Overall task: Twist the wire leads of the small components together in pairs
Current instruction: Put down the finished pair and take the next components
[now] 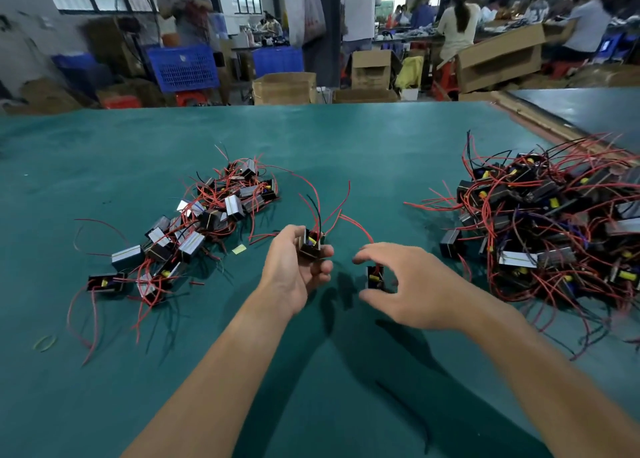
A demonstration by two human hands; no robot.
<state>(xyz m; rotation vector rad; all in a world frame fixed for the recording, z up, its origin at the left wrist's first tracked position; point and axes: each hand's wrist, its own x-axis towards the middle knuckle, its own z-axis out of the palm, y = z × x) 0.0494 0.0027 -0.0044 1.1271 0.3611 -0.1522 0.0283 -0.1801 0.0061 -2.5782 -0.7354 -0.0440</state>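
My left hand (294,267) grips a small black component (310,246) with a yellow part on it; its red and black wire leads (320,211) stick upward. A second small black component (375,277) sits between the spread thumb and fingers of my right hand (412,284), just above the green table (311,139); whether the fingers touch it is unclear. A red lead (358,227) arcs from it toward the left component.
A pile of components with red leads (201,225) lies at the left, and a larger tangled pile (547,225) at the right. A rubber band (45,342) lies near the left front. Beyond the table are cartons, blue crates and several people.
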